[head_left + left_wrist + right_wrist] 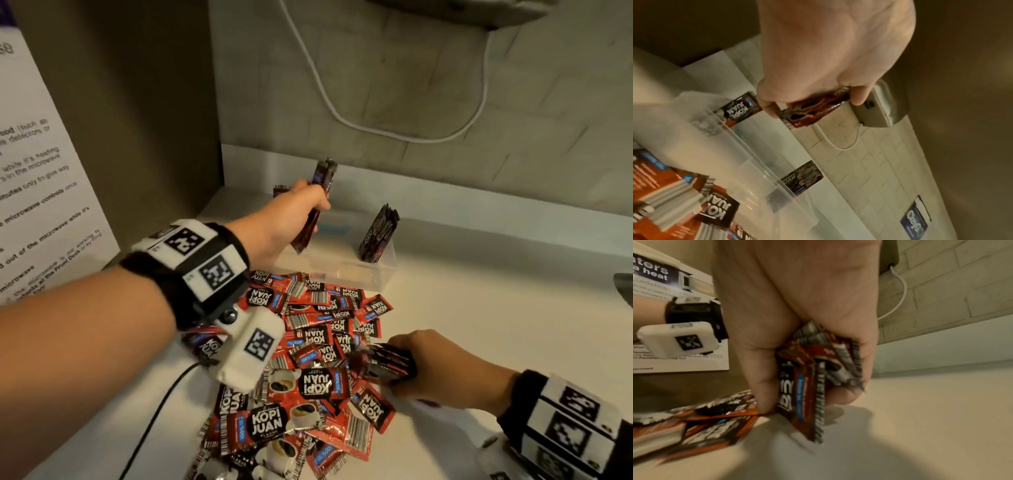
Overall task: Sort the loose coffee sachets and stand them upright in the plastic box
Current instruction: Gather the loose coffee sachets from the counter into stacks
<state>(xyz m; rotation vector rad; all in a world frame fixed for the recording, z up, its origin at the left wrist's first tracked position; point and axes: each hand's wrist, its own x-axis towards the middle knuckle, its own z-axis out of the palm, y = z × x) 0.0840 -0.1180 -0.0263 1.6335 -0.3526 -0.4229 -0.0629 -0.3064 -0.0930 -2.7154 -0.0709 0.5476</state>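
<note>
A heap of red-and-black coffee sachets lies on the pale counter. Behind it stands the clear plastic box. A bundle of sachets stands upright at the box's right end, and another sachet shows at its left end behind my hand. My left hand grips a stack of sachets over the box's left part; the same stack shows in the left wrist view. My right hand grips a bunch of sachets at the heap's right edge, fanned out in the right wrist view.
A tall brown panel with a printed notice stands at the left. A tiled wall with a hanging white cable is behind the box. A black cable runs over the counter at the front left. Bare counter lies to the right.
</note>
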